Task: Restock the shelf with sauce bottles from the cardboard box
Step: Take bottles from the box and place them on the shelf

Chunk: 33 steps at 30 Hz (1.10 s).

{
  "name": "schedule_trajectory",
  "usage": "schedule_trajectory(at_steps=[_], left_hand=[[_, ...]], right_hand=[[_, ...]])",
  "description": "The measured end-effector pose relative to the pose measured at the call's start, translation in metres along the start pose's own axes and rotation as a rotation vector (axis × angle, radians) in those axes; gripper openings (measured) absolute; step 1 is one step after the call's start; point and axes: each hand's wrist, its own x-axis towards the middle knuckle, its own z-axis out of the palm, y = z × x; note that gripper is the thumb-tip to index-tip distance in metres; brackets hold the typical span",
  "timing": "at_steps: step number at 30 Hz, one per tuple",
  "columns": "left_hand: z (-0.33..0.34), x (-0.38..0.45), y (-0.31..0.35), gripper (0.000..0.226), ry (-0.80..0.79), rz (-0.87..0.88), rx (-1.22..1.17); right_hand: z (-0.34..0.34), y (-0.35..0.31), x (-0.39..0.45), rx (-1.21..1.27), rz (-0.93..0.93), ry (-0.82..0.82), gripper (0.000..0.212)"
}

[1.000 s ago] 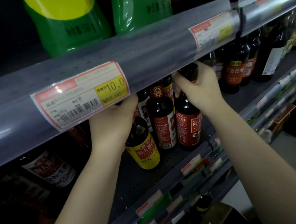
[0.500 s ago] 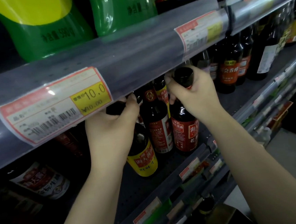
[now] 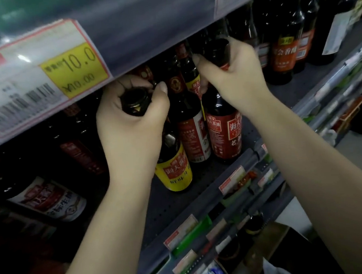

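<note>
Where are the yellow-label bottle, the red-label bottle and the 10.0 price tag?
yellow-label bottle (image 3: 174,174): head view, on its yellow label.
red-label bottle (image 3: 225,132): head view, on its red label.
10.0 price tag (image 3: 76,69): head view, on its yellow panel.

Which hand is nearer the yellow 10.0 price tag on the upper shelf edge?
Left. The left hand grips the yellow-label bottle by its cap just below and right of the price tag. The right hand holds the red-label bottle farther right.

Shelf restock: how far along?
Done: several dark glass bottles already stand on the grey perforated shelf. In hand: the left hand grips the cap of the yellow-labelled dark bottle, the right hand the red-labelled dark bottle. Left: bare shelf at the front; the box contents aren't clearly visible.
</note>
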Motion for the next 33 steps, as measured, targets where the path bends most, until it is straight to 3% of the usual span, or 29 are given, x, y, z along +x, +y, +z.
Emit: schedule_trajectory(at_steps=[4, 9, 18, 23, 27, 33], left_hand=[[-0.001, 0.009, -0.004, 0.019, -0.060, 0.008, 0.035], [0.006, 0.021, -0.014, 0.023, 0.048, -0.060, 0.020], [0.004, 0.021, -0.020, 0.012, 0.018, 0.028, 0.107], [-0.011, 0.001, -0.026, 0.042, -0.044, 0.071, 0.169], [-0.011, -0.017, -0.038, 0.064, -0.074, 0.026, 0.187], [0.000, -0.012, -0.044, 0.064, -0.052, 0.049, 0.135]], right_hand=[[-0.001, 0.001, 0.007, -0.004, 0.013, -0.022, 0.015], [0.000, 0.006, 0.010, -0.011, -0.019, -0.031, 0.015], [-0.002, 0.004, 0.008, -0.027, 0.019, -0.046, 0.013], [-0.014, 0.010, -0.007, -0.101, 0.061, 0.019, 0.053], [-0.013, 0.026, -0.026, -0.102, 0.044, 0.003, 0.041], [-0.004, 0.032, -0.023, -0.063, 0.019, 0.062, 0.037]])
